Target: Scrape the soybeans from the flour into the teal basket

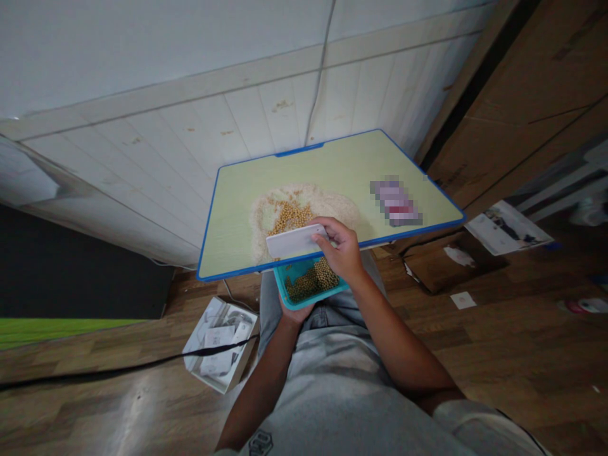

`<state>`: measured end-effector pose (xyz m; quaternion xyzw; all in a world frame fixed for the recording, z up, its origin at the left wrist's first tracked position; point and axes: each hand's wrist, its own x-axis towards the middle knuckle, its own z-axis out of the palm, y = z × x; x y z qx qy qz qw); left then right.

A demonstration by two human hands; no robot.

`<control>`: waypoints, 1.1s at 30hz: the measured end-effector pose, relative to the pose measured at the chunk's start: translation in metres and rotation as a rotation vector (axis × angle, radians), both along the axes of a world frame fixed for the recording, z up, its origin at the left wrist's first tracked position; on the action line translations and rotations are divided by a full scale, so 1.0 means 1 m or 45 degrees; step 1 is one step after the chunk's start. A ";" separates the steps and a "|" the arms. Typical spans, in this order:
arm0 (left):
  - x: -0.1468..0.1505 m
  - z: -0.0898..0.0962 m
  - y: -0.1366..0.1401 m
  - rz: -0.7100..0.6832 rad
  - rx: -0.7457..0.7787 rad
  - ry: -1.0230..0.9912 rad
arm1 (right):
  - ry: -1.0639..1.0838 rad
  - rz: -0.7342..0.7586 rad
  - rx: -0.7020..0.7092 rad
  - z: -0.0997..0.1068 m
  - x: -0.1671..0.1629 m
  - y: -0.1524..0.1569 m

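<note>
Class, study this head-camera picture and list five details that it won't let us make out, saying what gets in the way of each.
All in the head view:
- Left hand: most fingers, hidden by the tub.
- Tub's far rim: hidden by the edge of the table.
- Beans: any behind the card, which blocks them.
- Pinkish item: its details, blurred into blocks.
- Strap: one end, cut off by the left edge.

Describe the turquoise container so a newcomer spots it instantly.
Find the pale, blue-edged table. Just past its near edge, over the person's lap, is the container, left hand beneath. Turquoise walls and small grains inside set it apart from the white slab above.
</note>
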<state>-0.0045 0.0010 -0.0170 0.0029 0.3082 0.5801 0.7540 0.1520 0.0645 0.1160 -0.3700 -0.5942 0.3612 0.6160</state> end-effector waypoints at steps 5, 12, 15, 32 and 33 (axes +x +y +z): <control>-0.001 -0.003 0.001 -0.006 -0.010 -0.051 | 0.025 -0.002 0.023 -0.002 0.002 0.001; -0.006 -0.015 0.002 -0.050 0.053 -0.070 | 0.035 0.006 0.036 -0.003 0.001 0.000; -0.006 -0.012 0.003 -0.028 0.058 -0.075 | 0.024 0.004 0.032 -0.002 0.001 0.000; -0.003 0.019 -0.004 -0.002 -0.077 -0.083 | 0.017 -0.034 0.044 -0.004 0.005 0.000; -0.003 0.019 -0.004 -0.011 -0.083 -0.091 | 0.025 -0.045 0.048 -0.005 0.005 0.001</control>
